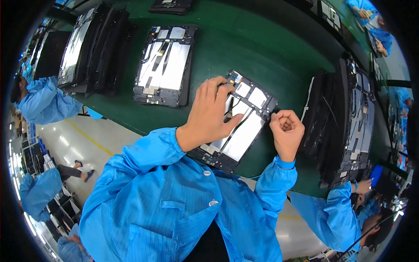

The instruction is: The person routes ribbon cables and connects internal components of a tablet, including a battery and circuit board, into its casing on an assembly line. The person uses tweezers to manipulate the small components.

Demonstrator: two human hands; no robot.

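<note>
An opened tablet body (244, 135) with silvery battery panels and black cables lies tilted on the green bench in front of me. My left hand (209, 113) rests across its left side. The fingers bend over the upper left part, and the thumb is spread apart onto the battery area. At the tablet's upper right edge is my right hand (288, 133), its fingers curled and thumb and index pinched together. Anything between those fingertips is too small or hidden to tell. Left of my hands, a similar opened tablet body (163, 65) lies on another dark piece.
Stacks of opened tablet bodies stand at the left (78, 48) and right (360, 118) of the green bench (209, 39). A dark device (172, 6) lies at the far edge. People in blue work beside me on both sides, one close at the lower right (327, 214).
</note>
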